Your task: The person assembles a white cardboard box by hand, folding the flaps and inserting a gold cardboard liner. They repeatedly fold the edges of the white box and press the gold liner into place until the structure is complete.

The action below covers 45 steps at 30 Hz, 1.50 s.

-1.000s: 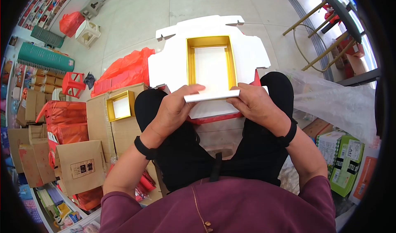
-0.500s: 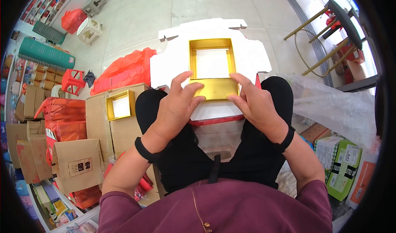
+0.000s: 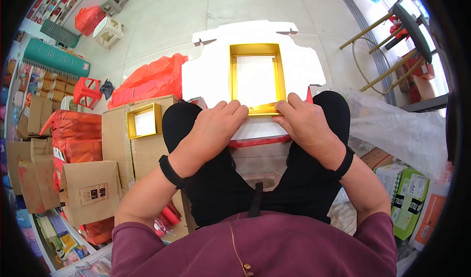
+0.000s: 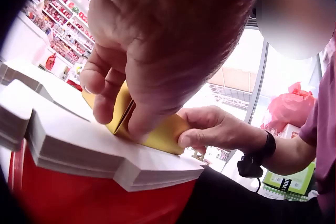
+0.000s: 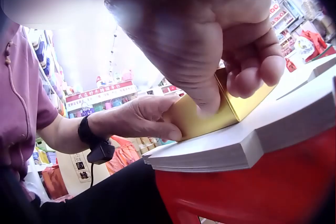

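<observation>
- Gold box [image 3: 279,76]: laid on stacked white card [image 3: 206,78], upper centre of the head frame; lower wall seen slightly aslant.
- Left hand [image 3: 212,127]: lower-left corner pinched by thumb and fingers.
- Right hand [image 3: 311,127]: lower-right corner likewise pinched.
- Risk, as judged: wall creased or corner sprung, should pressure be applied unevenly.
- Further risk: box and top sheets dragged askew, should either corner be pulled harder.

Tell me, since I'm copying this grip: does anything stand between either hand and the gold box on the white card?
Nothing visible does: the left hand and right hand both touch the gold box at its near end.
</observation>
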### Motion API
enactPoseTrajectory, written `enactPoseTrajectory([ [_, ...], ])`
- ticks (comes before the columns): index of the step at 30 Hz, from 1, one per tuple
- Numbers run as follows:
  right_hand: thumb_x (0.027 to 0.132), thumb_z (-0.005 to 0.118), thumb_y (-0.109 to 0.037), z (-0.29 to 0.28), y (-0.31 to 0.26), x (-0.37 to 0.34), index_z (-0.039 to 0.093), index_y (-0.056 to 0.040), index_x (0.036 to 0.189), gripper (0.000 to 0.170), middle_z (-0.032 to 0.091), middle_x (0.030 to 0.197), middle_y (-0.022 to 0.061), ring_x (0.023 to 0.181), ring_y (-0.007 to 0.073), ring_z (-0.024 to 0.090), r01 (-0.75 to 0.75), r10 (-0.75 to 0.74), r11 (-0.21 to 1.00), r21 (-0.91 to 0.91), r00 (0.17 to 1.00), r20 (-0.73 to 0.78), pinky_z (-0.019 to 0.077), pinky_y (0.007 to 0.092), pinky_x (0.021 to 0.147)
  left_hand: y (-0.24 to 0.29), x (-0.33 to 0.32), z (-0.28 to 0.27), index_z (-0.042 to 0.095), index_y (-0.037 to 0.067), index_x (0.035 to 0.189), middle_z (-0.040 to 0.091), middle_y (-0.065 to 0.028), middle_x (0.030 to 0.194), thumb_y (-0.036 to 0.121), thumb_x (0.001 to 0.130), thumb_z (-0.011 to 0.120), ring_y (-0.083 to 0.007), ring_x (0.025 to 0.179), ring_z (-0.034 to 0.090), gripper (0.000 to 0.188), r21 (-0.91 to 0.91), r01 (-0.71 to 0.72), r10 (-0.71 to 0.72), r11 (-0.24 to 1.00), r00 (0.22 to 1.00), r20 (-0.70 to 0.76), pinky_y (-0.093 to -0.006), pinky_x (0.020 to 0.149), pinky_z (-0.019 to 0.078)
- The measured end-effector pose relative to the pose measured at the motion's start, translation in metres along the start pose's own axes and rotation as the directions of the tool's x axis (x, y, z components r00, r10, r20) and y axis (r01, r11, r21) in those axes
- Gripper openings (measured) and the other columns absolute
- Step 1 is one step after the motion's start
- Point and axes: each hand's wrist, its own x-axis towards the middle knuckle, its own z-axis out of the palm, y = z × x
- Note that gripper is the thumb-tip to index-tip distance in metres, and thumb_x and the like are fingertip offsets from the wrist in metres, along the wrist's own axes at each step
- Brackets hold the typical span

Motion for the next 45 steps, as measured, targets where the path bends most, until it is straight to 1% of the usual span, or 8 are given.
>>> enactPoseTrajectory([
  [10, 0.094, 0.078, -0.017, -0.001, 0.005, 0.012, 0.061, -0.0025, 0.097, 0.022, 0.067, 0.085, 0.0183, 0.077, 0.0406, 0.071, -0.111, 0.098, 0.993, 0.042, 0.967, 0.236, 0.0570, 0.0489, 0.070, -0.011, 0.013, -0.003, 0.053, 0.004, 0.104, 0.061, -0.0160, 0.095, 0.005, 0.094, 0.064, -0.0400, 0.084, 0.069, 0.015, -0.112, -0.004, 0.020, 0.994, 0.989, 0.145, -0.0491, 0.070, 0.0562],
  [27, 0.095, 0.072, -0.014, -0.005, 0.007, 0.020, 0.058, -0.0026, 0.097, 0.018, 0.072, 0.089, 0.0229, 0.090, 0.0474, 0.071, -0.111, 0.116, 0.993, -0.036, 0.930, 0.349, 0.0546, 0.0559, 0.075, -0.008, 0.005, 0.016, 0.056, -0.002, 0.110, 0.064, -0.0203, 0.103, 0.000, 0.093, 0.062, -0.0399, 0.090, 0.074, 0.018, -0.180, -0.041, 0.042, 0.983, 0.999, 0.002, -0.0476, 0.076, 0.0604],
  [30, 0.095, 0.073, -0.008, -0.006, 0.008, 0.021, 0.064, -0.0032, 0.114, 0.021, 0.073, 0.098, 0.0222, 0.085, 0.0420, 0.071, -0.089, 0.087, 0.996, -0.003, 0.962, 0.260, 0.0554, 0.0511, 0.075, -0.007, 0.000, 0.004, 0.057, -0.002, 0.107, 0.065, -0.0193, 0.101, 0.000, 0.092, 0.063, -0.0397, 0.088, 0.074, 0.017, -0.137, -0.029, 0.026, 0.990, 0.999, -0.022, -0.0468, 0.073, 0.0606],
  [33, 0.094, 0.071, 0.001, -0.021, -0.024, 0.040, 0.061, -0.0068, 0.142, 0.050, 0.072, 0.110, 0.0192, 0.075, 0.0302, 0.067, -0.173, 0.148, 0.952, 0.252, 0.982, 0.115, 0.0560, 0.0416, 0.073, -0.011, -0.020, -0.018, 0.058, 0.000, 0.106, 0.064, -0.0185, 0.099, 0.002, 0.092, 0.064, -0.0385, 0.086, 0.073, 0.016, -0.079, 0.082, -0.092, 0.993, 0.988, -0.126, -0.0457, 0.070, 0.0604],
  [34, 0.093, 0.069, 0.007, -0.017, -0.023, 0.042, 0.048, -0.0116, 0.161, 0.073, 0.071, 0.116, 0.0157, 0.070, 0.0209, 0.060, -0.057, 0.056, 0.946, 0.318, 0.998, 0.014, 0.0556, 0.0333, 0.072, -0.017, -0.030, -0.024, 0.058, 0.000, 0.106, 0.064, -0.0184, 0.098, 0.002, 0.092, 0.064, -0.0383, 0.086, 0.073, 0.016, -0.080, 0.139, -0.152, 0.987, 0.972, -0.182, -0.0455, 0.070, 0.0603],
  [37, 0.094, 0.069, 0.007, -0.018, -0.046, 0.054, 0.049, -0.0111, 0.161, 0.072, 0.072, 0.117, 0.0151, 0.070, 0.0195, 0.059, -0.061, 0.101, 0.923, 0.380, 0.991, -0.085, 0.0554, 0.0308, 0.071, -0.048, -0.068, -0.024, 0.059, 0.002, 0.105, 0.064, -0.0168, 0.100, 0.013, 0.098, 0.065, -0.0386, 0.083, 0.070, 0.014, 0.011, 0.387, -0.372, 0.922, 0.893, -0.255, -0.0468, 0.070, 0.0595],
  [41, 0.096, 0.067, 0.006, 0.000, -0.040, 0.052, 0.052, -0.0079, 0.156, 0.064, 0.071, 0.118, 0.0165, 0.086, 0.0248, 0.069, 0.037, -0.047, 0.939, 0.342, 0.999, 0.020, 0.0573, 0.0353, 0.080, -0.084, -0.135, -0.023, 0.063, 0.002, 0.108, 0.067, -0.0192, 0.106, 0.023, 0.105, 0.061, -0.0425, 0.090, 0.071, 0.021, 0.048, 0.686, -0.647, 0.726, 0.705, -0.290, -0.0510, 0.075, 0.0598],
  [45, 0.095, 0.067, 0.004, 0.006, -0.042, 0.046, 0.062, -0.0010, 0.139, 0.045, 0.069, 0.112, 0.0201, 0.104, 0.0353, 0.069, 0.067, -0.104, 0.949, 0.307, 0.989, 0.105, 0.0556, 0.0421, 0.092, -0.109, -0.203, -0.003, 0.063, -0.002, 0.104, 0.070, -0.0261, 0.106, 0.026, 0.106, 0.060, -0.0491, 0.093, 0.069, 0.028, -0.070, 0.884, -0.850, 0.462, 0.419, -0.319, -0.0563, 0.081, 0.0567],
])
